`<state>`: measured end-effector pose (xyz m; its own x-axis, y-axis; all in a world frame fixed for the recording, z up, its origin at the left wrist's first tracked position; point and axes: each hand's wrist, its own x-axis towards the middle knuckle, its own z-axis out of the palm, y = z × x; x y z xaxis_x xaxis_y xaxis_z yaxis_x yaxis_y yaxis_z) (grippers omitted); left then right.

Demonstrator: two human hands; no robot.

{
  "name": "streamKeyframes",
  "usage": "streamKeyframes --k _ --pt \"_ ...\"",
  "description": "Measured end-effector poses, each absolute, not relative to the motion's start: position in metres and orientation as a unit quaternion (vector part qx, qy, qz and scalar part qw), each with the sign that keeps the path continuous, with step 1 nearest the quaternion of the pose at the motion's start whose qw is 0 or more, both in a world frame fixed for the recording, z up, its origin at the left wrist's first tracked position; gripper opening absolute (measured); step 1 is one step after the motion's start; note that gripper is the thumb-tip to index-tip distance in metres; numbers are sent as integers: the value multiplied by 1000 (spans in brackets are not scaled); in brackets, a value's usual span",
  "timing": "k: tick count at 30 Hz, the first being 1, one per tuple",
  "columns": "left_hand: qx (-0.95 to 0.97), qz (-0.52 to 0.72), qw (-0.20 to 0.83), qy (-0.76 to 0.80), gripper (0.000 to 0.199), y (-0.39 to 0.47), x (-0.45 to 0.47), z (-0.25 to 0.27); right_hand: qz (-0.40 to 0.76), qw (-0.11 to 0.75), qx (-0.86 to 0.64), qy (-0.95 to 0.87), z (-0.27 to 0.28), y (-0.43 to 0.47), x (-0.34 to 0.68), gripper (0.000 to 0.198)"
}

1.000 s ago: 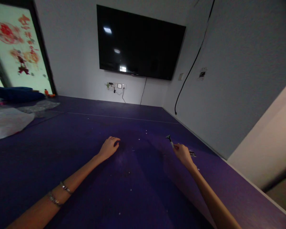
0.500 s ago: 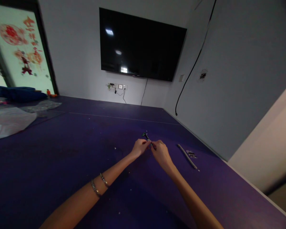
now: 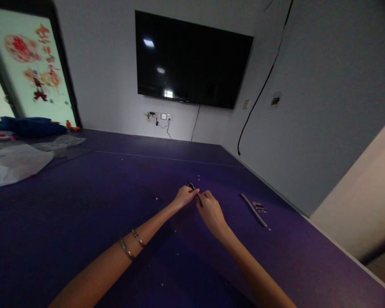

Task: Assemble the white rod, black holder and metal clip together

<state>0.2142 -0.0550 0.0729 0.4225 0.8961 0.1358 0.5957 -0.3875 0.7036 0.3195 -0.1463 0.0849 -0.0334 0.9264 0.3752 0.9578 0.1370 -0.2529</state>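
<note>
Both of my hands meet over the purple surface point(image 3: 122, 222) around a small, dark, thin-handled object shaped like a razor point(image 3: 191, 185). Its wider head sticks out beyond the fingers, up and to the left, while the dark handle runs down between the hands. My left hand point(image 3: 184, 196) pinches it near the head, with two bracelets on the forearm. Close beside it, my right hand point(image 3: 210, 209) has its fingers closed on the handle's lower part. Fingers cover much of the object, so its exact kind is unclear.
To the right lie a pale, thin rod or tube point(image 3: 254, 210) and a small clear packet with dark pieces point(image 3: 259, 207). White plastic bags point(image 3: 16, 164) and a blue cloth bundle point(image 3: 30, 127) sit at the left. A black cable point(image 3: 259, 92) hangs along the right wall.
Both hands have shifted slightly left with the object. Its head has turned and sits lower, closer to the left fingers, and its green side no longer shows.
</note>
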Motion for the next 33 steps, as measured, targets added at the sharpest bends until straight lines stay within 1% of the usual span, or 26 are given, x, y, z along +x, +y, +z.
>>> streamKeyframes --k 4,7,10,17,24,33 --pt "817 171 243 493 46 -46 207 76 -30 252 -646 -720 87 -151 322 29" --pt "824 137 219 504 37 -31 196 76 -22 269 -652 -709 87 -157 335 30" --pt "831 100 183 515 31 -15 184 73 -2 265 -671 -692 82 -160 356 30" --pt "829 14 143 541 35 3 177 69 15 229 -719 -656 66 -162 409 29" --pt "823 -11 138 551 40 12 180 65 -4 214 -730 -649 56 -170 438 29" --pt "823 23 115 556 40 10 175 58 -4 213 -733 -645 49 -168 458 29"
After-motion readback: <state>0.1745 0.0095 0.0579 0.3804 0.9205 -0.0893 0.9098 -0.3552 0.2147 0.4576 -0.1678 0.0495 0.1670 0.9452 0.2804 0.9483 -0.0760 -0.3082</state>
